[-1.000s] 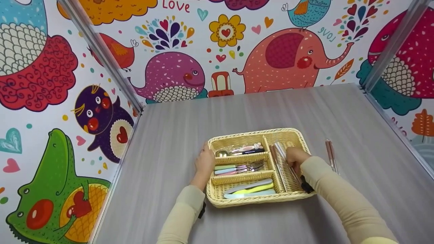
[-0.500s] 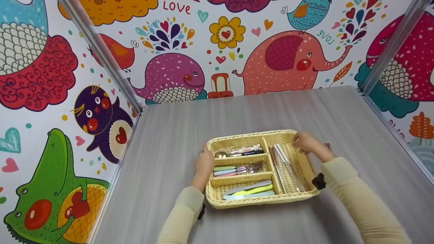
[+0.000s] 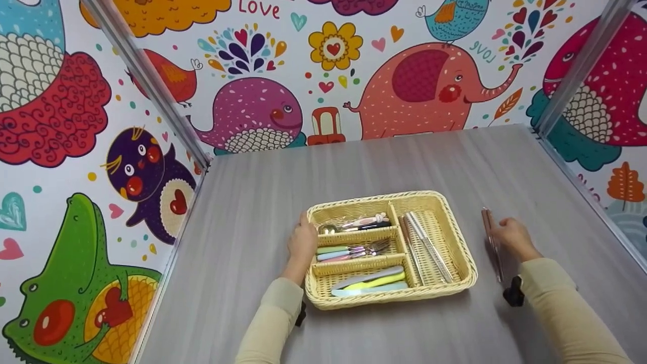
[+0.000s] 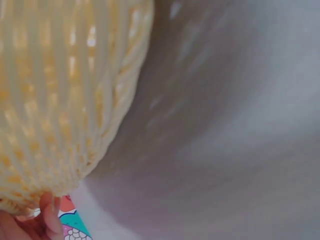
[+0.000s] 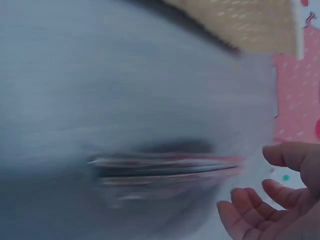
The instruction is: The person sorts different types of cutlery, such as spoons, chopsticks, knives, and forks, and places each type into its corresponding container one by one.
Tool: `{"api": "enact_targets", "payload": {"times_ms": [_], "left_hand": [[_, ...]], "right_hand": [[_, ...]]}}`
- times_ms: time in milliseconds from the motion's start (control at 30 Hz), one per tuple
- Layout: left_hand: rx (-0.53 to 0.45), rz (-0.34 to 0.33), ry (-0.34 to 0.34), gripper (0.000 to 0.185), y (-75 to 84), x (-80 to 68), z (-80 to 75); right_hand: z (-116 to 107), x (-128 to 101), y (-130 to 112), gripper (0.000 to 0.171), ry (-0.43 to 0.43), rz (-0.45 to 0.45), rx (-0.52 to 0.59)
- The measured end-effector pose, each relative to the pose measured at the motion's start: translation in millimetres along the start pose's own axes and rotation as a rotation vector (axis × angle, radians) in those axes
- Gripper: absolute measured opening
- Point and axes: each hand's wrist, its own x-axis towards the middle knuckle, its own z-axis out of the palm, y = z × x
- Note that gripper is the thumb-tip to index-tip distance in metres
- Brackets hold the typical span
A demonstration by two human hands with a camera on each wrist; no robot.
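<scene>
My left hand [image 3: 303, 242] grips the left rim of a divided wicker basket [image 3: 469, 263]; its fingers [image 4: 49, 212] show at the woven edge in the left wrist view. My right hand [image 3: 513, 237] is beside a pair of brown chopsticks with silver ends [image 3: 496, 260] on the table, right of the basket. In the right wrist view the thumb and fingers are spread apart near one end of these blurred chopsticks [image 5: 165, 162]. Inside the basket's long right compartment lie silver chopsticks [image 3: 429, 247] and brown ones [image 3: 413, 247].
The basket's left compartments hold spoons [image 3: 328, 229], forks with pastel handles [image 3: 376, 246] and plastic knives [image 3: 371, 283]. Cartoon-printed walls [image 3: 252, 111] enclose the grey table [image 3: 242, 212] at the back and sides.
My right hand has left the silver chopsticks in the basket, passed over the right rim and come to the chopsticks on the table. The left hand stays on the basket.
</scene>
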Motion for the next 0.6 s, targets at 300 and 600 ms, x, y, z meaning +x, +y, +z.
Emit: {"api": "enact_targets", "payload": {"times_ms": [300,600], "left_hand": [[-0.003,0.009,-0.003,0.037,-0.7,-1.4,-1.6],[0.002,-0.003,-0.001,0.036,-0.2,-1.2,-1.7]], "right_hand": [[14.7,1.1,11.8,0.014,-0.089,0.094,-0.045],[17.7,5.0,4.9,0.012,-0.075,0.002,-0.217]]}}
